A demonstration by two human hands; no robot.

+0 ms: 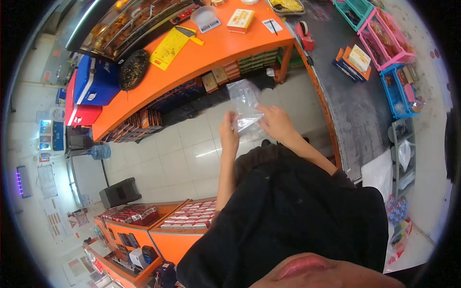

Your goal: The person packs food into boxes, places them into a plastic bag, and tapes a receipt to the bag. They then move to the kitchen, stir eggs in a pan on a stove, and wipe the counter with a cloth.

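Observation:
A clear plastic bag (244,98) hangs between my two hands, its upper part sticking up toward the orange counter. My left hand (229,126) is closed on the bag's left edge. On the other side my right hand (277,120) pinches the bag's right edge. The bag is crumpled and shiny, and I cannot make out anything inside it. Both hands are over the tiled floor, in front of the counter.
An orange counter (139,86) curves ahead, with a yellow cutting board (169,50), a knife and an orange-white box (240,20). Boxes fill the shelf below it. At right, a dark table (336,103) holds a tape dispenser (305,36) and baskets. Orange cabinets stand lower left.

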